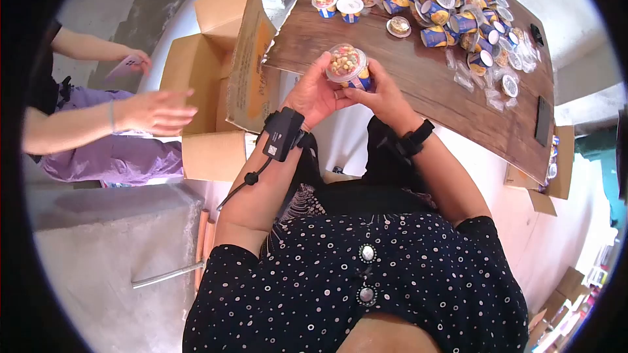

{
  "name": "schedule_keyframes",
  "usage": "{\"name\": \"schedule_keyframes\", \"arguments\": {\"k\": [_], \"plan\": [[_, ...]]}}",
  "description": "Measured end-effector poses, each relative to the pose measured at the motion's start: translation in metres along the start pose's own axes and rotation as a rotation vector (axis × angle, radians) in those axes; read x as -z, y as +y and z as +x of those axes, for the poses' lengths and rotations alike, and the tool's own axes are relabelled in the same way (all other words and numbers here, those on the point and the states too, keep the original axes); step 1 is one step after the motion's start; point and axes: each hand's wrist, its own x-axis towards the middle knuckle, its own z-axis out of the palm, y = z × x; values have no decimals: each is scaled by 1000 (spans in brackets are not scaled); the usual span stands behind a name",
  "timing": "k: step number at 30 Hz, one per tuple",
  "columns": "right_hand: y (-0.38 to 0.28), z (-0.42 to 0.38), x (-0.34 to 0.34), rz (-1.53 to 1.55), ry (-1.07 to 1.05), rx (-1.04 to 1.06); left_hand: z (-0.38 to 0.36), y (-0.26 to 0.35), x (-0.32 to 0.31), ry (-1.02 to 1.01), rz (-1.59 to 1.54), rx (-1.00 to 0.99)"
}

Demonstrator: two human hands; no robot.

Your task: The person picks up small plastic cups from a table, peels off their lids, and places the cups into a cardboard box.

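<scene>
Cup (358, 80) in blue with yellow marks, its clear domed lid (344, 62) showing round beige pieces and red bits; it sits upright or nearly so, off the table (366, 39) near its edge, fingers of the left hand (315, 91) and right hand (384, 93) closed around its sides

Held by me, cup (356, 80): one. My hands: two, left hand (313, 95) and right hand (384, 95). Wrist devices (284, 133) on me: two. Round buttons (367, 253) on my top: two. Cups standing apart (350, 10) near the table's edge: two. Small lidded tub (398, 27), lying apart: one. Heaped cups (463, 23): dozens, overlapping, exact count unreadable. Large open cardboard box (252, 78) at my left: one.
</scene>
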Motion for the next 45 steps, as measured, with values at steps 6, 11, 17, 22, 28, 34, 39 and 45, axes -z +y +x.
{"name": "schedule_keyframes", "arguments": {"k": [6,11,17,22,28,34,39,45], "plan": [[-6,-2,-7,77,28,2,-18,3,-3,91,109,-17],[-25,-5,-19,22,56,-15,-26,4,4,217,850,-673],[-33,-4,-34,-477,214,226,-33,-3,-4,208,735,-575],[-43,-6,-39,-288,170,217,-33,1,-1,158,377,-497],[-46,-9,-32,-41,82,218,-35,3,-2,84,213,-438],[-61,-11,-21,231,63,-38,-34,4,-1,-1,122,-318],[-55,-13,-18,289,-11,-132,-33,-1,-6,37,196,-292],[-51,-12,-21,345,78,-96,-33,-5,-7,63,208,-342]]}}
